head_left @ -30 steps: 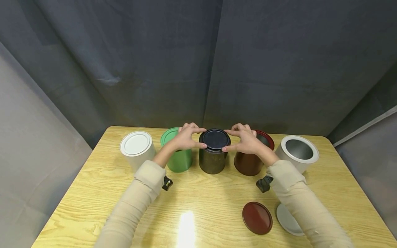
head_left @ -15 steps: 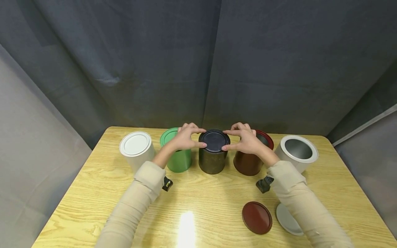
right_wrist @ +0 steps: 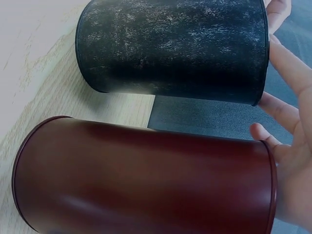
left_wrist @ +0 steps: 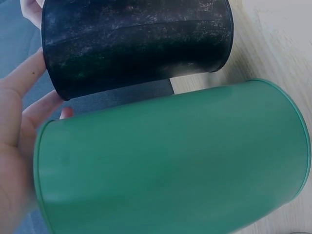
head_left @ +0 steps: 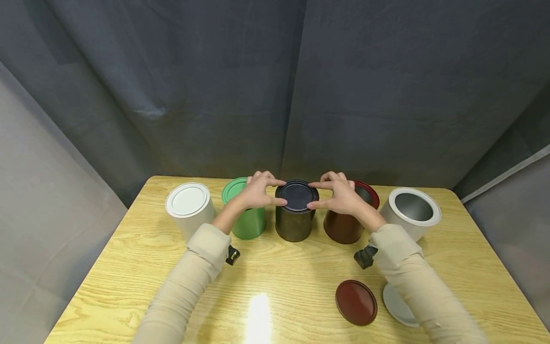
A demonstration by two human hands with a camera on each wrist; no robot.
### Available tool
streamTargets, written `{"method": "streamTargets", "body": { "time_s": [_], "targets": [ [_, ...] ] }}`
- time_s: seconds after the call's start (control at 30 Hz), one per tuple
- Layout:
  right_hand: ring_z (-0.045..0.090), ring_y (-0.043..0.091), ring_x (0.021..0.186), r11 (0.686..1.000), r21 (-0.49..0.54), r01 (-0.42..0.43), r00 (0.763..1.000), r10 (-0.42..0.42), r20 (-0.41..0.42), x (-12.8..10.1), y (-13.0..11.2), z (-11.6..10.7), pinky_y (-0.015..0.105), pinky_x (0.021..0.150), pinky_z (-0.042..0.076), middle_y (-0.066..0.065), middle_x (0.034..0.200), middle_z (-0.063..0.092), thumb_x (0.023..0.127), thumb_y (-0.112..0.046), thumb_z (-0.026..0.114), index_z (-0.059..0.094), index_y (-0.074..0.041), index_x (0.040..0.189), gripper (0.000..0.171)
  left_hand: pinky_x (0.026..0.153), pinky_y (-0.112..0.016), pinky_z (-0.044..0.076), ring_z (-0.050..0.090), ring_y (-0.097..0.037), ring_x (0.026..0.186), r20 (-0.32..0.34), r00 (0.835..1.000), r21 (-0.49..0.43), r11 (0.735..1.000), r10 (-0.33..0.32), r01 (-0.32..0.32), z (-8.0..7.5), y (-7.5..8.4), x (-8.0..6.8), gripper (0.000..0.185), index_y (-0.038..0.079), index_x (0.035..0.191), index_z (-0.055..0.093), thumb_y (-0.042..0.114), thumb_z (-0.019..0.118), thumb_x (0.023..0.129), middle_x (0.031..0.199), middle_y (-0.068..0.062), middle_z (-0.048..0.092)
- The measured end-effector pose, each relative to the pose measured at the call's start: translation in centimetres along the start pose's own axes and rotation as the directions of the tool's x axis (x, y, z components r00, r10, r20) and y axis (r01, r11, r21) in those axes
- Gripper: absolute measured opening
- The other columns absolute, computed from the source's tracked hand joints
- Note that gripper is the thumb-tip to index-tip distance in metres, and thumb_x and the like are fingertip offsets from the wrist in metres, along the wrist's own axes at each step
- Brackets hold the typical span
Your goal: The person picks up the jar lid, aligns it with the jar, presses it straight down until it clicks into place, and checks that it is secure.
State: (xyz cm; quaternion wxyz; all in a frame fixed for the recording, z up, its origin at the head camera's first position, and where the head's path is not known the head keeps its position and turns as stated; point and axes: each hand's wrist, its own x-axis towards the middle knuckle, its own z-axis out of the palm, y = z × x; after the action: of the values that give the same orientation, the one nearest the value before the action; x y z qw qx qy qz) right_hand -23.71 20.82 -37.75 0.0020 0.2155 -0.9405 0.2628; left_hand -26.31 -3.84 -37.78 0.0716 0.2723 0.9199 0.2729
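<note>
Black lid (head_left: 297,195), seated on black can (head_left: 295,221) at mid-row on the wooden table (head_left: 129,267): held at its rim from both sides. Left hand (head_left: 257,190), grip half-closed, thumb and fingertips pinching the lid's left edge. Right hand (head_left: 340,193), same grip, pinching the lid's right edge. Both wrists raised, forearms in beige sleeves converging on the black can from the near side. Green can (head_left: 246,220): just left of the black can, lidded, under the left wrist. Dark red can (head_left: 346,225): just right of the black can, open. Red lid (head_left: 356,302): flat, nearer than the black can, to its right.
</note>
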Motion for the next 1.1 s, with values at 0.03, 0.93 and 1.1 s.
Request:
{"method": "streamTargets", "body": {
  "time_s": [0.03,0.93,1.1],
  "targets": [
    [0.033,0.029,0.099,1.0,0.0,-0.003,1.0,0.003,0.004,0.03,0.01,0.02,0.048,0.076,0.021,0.011,0.111,0.045,0.071,-0.04,0.076,0.063,-0.013,0.119,0.057,0.085,-0.039,0.024,0.035,-0.021,0.101,0.005,1.0,0.001,1.0,0.0,0.0,-0.03,0.0,0.0,0.053,0.016,0.124,0.059,0.036,0.071,0.077,0.111,-0.007,0.049],
    [0.032,0.031,0.099,1.0,0.0,-0.028,1.0,0.028,0.013,-0.25,-0.53,0.1,0.048,0.076,0.02,0.014,0.112,0.043,0.072,-0.041,0.075,0.061,-0.013,0.121,0.058,0.082,-0.036,0.024,0.035,-0.021,0.099,0.019,1.0,0.043,0.999,0.015,-0.016,-0.24,-0.1,-0.16,0.053,0.016,0.125,0.058,0.038,0.07,0.078,0.108,-0.006,0.049],
    [0.031,0.03,0.097,1.0,-0.018,-0.014,1.0,0.013,-0.005,-0.29,-0.74,0.21,0.048,0.075,0.019,0.012,0.109,0.042,0.073,-0.04,0.074,0.061,-0.013,0.121,0.058,0.082,-0.037,0.023,0.034,-0.022,0.101,-0.017,0.999,0.067,0.997,0.047,-0.045,-0.13,-0.2,-0.35,0.053,0.016,0.124,0.058,0.039,0.069,0.078,0.111,-0.006,0.047]
  ]
}}
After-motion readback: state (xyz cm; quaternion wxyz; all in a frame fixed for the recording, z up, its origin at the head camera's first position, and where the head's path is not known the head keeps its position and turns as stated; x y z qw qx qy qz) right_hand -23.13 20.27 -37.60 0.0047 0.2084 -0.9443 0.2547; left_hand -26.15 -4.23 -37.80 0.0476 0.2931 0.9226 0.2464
